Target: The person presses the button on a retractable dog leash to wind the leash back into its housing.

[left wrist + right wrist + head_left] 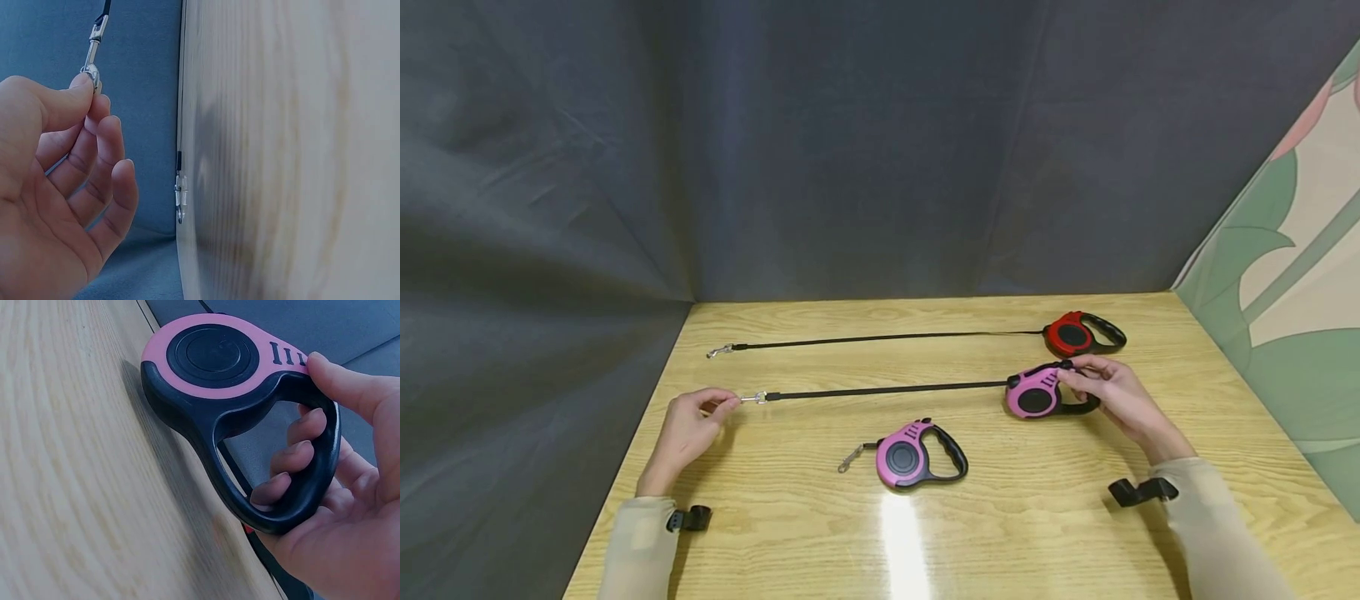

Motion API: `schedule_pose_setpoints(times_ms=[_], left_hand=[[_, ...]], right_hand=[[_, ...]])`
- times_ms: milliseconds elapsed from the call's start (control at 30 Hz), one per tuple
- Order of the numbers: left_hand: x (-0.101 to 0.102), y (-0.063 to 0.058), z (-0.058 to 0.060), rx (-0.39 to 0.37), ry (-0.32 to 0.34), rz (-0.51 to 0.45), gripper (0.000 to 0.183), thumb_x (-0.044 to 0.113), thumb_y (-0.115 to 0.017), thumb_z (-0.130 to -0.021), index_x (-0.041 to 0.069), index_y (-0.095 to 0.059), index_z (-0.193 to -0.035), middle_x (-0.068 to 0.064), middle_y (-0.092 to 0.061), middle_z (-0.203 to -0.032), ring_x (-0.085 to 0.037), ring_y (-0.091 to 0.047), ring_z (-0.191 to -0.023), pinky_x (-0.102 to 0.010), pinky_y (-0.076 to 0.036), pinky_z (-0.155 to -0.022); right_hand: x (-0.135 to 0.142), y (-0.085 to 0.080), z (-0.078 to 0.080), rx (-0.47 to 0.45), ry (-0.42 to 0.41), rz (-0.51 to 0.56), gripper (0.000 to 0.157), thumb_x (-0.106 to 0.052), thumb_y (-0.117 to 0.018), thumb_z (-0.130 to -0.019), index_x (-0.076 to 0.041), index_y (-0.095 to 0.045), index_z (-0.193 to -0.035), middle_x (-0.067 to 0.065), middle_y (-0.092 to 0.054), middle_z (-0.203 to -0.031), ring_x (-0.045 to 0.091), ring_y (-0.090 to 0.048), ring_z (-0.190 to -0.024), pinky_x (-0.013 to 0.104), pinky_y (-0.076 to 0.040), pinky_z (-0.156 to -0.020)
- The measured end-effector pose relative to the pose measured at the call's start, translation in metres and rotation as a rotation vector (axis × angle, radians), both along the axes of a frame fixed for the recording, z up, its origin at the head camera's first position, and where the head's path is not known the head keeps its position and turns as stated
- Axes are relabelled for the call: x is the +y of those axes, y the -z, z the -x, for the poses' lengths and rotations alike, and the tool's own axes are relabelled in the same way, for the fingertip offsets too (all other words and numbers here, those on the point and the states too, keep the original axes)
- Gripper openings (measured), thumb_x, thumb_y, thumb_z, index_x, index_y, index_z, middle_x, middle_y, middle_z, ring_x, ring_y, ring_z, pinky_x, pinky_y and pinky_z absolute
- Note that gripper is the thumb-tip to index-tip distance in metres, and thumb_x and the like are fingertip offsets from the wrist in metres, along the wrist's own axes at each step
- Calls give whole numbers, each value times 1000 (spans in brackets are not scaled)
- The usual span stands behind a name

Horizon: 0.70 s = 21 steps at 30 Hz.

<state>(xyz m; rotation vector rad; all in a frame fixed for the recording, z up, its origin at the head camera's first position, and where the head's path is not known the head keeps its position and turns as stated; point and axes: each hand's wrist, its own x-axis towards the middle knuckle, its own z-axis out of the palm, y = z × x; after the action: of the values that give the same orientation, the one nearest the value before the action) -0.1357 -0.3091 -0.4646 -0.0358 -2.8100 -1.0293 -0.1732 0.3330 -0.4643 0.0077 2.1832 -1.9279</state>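
In the head view my right hand (1120, 402) grips the black handle of a pink retractable dog leash (1033, 400) at the right. Several fingers wrap the handle (319, 478) in the right wrist view, and the thumb lies by the leash's top edge. Its black strap (887, 390) runs out straight to the left. At the strap's end, my left hand (691, 429) pinches the silver snap hook (95, 47) between thumb and forefinger, its other fingers loosely bent. Strap and hook look raised off the wooden table (775, 542).
Behind, a red retractable leash (1069, 333) lies with its strap drawn out leftward to a silver hook (720, 350). A second pink leash (901, 457) lies in front, its short hook (850, 459) pointing left. Dark cloth (865, 150) hangs along the back and left.
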Motion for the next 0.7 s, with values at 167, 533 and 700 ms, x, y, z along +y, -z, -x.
schedule_pose_setpoints(times_ms=[167, 533, 700], left_hand=[[0, -1, 0, -7, 3, -3, 15, 19, -74, -102, 7, -82, -107, -9, -81, -100, -15, -70, -86, -26, -54, -75], [4, -2, 0, -19, 8, -4, 15, 20, -73, -103, 8, -82, -107, -10, -81, -102, -17, -70, -87, -25, -54, -75], [6, -3, 0, -26, 5, 6, 16, 21, -73, -103, 9, -83, -107, -9, -81, -102, -17, -70, -88, -26, -54, -76]], right_hand=[[-1, 0, 1, 1, -3, 1, 9, -16, -68, -106, -25, -69, -104, -15, -66, -84, 7, -57, -72, 35, -27, -57], [-4, -2, -1, -14, -14, 35, 9, -13, -68, -105, -22, -69, -105, -14, -66, -86, 9, -57, -73, 27, -37, -60], [-7, -2, -1, -15, -28, 5, 6, -16, -68, -106, -22, -68, -105, -14, -64, -84, 9, -56, -72, 36, -27, -60]])
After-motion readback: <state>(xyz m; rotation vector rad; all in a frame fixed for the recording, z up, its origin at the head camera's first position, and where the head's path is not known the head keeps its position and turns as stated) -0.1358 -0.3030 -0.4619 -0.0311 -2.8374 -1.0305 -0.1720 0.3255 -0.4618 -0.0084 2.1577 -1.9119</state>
